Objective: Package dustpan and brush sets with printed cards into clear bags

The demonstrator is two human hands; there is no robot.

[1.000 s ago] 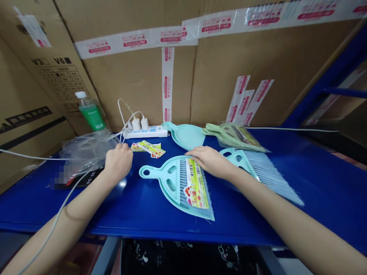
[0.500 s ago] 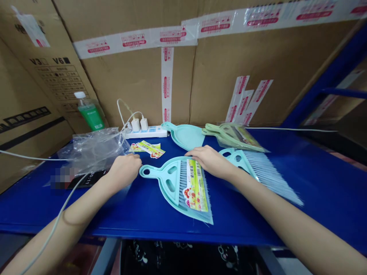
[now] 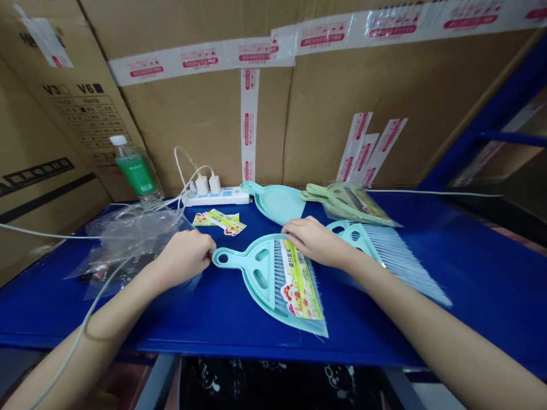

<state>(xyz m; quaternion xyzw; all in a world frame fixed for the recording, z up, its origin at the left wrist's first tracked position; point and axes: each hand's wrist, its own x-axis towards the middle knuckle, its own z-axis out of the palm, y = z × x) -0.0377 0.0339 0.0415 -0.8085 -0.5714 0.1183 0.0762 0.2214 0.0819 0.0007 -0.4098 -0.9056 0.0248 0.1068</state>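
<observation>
A turquoise dustpan (image 3: 252, 304) lies with a matching hand brush (image 3: 265, 262) nested in it, the handle pointing left. Across the bristles sits a yellow-green printed label (image 3: 301, 285). My right hand (image 3: 314, 239) grips the dustpan's far rim near the label's top, fingers bent over the edge. At the handle's end, my left hand (image 3: 188, 256) is closed with fingers curled in; what it holds, if anything, is hidden. Clear plastic bags (image 3: 137, 233) lie crumpled beside my left forearm, partly covering a dark object.
Behind are another turquoise dustpan (image 3: 280, 202), a bagged green set (image 3: 350, 202), loose labels (image 3: 222, 221) and a power strip (image 3: 226, 196). A second brush (image 3: 401, 256) lies right. A bottle (image 3: 135, 171) stands left; a white cable (image 3: 92, 310) crosses my left forearm.
The dustpan with its brush and label has shifted slightly right, along with my right hand. My left hand has also moved a little right. The plastic bags have settled lower, spreading over the dark object.
</observation>
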